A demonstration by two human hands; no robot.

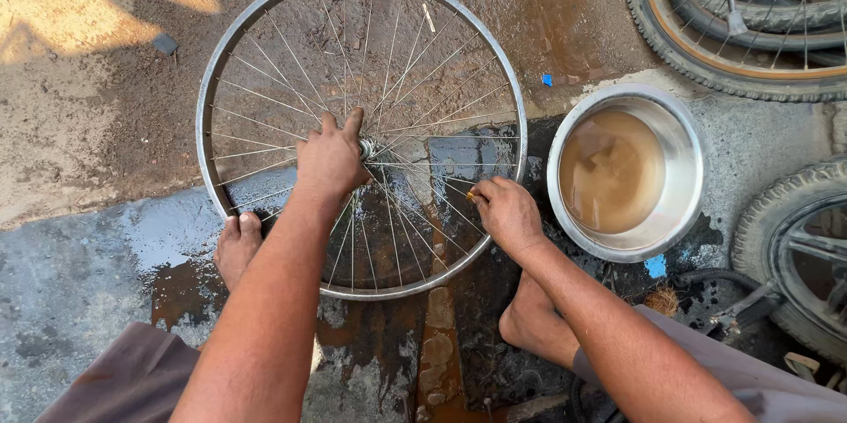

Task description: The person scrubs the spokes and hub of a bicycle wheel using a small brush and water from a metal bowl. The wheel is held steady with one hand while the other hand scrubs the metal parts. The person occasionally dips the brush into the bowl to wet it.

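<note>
Your left hand (pixel 331 158) presses flat, open, on the hub of the bare wheel rim (pixel 212 88) lying on wet ground. Your right hand (pixel 505 211) pinches a small scrubbing piece against the spokes (pixel 423 79); judged mid-clean, you'll need firm, even strokes beside the water bowl (pixel 688 136).
</note>
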